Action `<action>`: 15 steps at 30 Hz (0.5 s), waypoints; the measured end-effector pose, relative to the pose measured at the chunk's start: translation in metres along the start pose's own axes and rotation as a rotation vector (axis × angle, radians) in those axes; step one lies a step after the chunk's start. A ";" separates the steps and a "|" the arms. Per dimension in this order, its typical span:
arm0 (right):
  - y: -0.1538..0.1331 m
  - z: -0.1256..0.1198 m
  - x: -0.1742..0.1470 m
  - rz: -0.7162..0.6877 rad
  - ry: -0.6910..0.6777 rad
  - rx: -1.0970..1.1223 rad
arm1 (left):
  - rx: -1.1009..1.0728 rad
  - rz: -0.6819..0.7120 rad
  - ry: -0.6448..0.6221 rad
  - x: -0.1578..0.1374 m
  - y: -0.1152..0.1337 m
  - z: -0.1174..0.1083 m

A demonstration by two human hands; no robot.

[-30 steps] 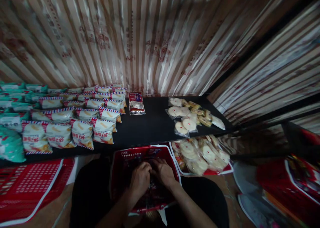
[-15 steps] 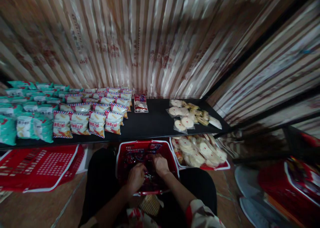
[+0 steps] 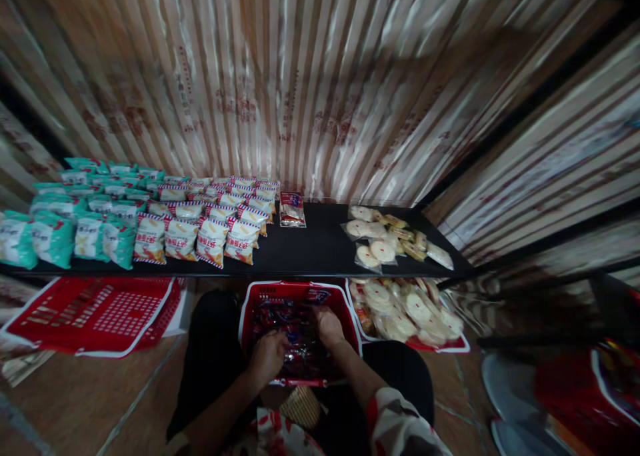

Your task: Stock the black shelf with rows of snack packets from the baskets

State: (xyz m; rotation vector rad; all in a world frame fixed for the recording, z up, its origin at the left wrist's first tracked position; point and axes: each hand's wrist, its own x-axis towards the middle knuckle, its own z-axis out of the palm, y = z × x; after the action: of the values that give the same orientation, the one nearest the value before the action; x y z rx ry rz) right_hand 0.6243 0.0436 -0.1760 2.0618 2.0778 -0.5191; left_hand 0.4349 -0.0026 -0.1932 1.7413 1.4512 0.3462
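Note:
A red basket [image 3: 351, 336] with a white rim stands between my knees. Dark, shiny red-and-blue packets [image 3: 295, 333] fill it. My left hand [image 3: 270, 355] is inside at the near left, fingers curled closed on a packet. Along the basket's right side my right hand [image 3: 329, 326] reaches in, its fingers bent around the edge of a packet. Dim light and the hands themselves hide the fingertips and the exact packets gripped. One similar flat red packet [image 3: 292, 211] lies on the black shelf [image 3: 310, 253] ahead, apart from both hands.
On the shelf's left are rows of green bags [image 3: 53, 239] and white-and-red snack bags [image 3: 243, 238]. Bagged pale round crackers [image 3: 383, 251] lie at right. A cracker-filled basket [image 3: 463, 346], a tilted red basket [image 3: 117, 316] and a right-hand red basket [image 3: 565, 383] stand on the floor.
The view has shifted, so shelf and baskets sit a little farther right. My left hand has moved slightly toward the basket's near left side; both hands stay among the packets.

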 end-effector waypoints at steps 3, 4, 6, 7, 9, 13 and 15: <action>0.001 -0.014 -0.005 -0.031 0.042 0.033 | -0.008 0.023 0.005 0.003 0.002 -0.004; 0.002 -0.019 -0.007 -0.051 0.049 0.046 | -0.013 0.037 0.008 0.005 0.003 -0.005; 0.002 -0.034 -0.011 -0.096 0.062 0.071 | -0.026 0.064 0.025 0.008 0.007 -0.007; 0.002 -0.042 -0.013 -0.117 0.071 0.081 | -0.034 0.073 0.041 0.009 0.009 -0.008; 0.002 -0.061 -0.017 -0.167 0.096 0.112 | -0.047 0.080 0.085 0.013 0.013 -0.010; -0.005 -0.101 -0.027 -0.352 0.127 0.258 | -0.168 0.092 0.199 0.022 0.019 -0.017; -0.011 -0.118 -0.031 -0.419 0.127 0.334 | -0.244 0.090 0.218 0.026 0.020 -0.019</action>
State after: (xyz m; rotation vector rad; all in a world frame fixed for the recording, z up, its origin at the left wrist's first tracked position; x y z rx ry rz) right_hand 0.6286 0.0575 -0.0543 1.8499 2.6756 -0.8689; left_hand 0.4433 0.0295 -0.1744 1.6114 1.4168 0.7498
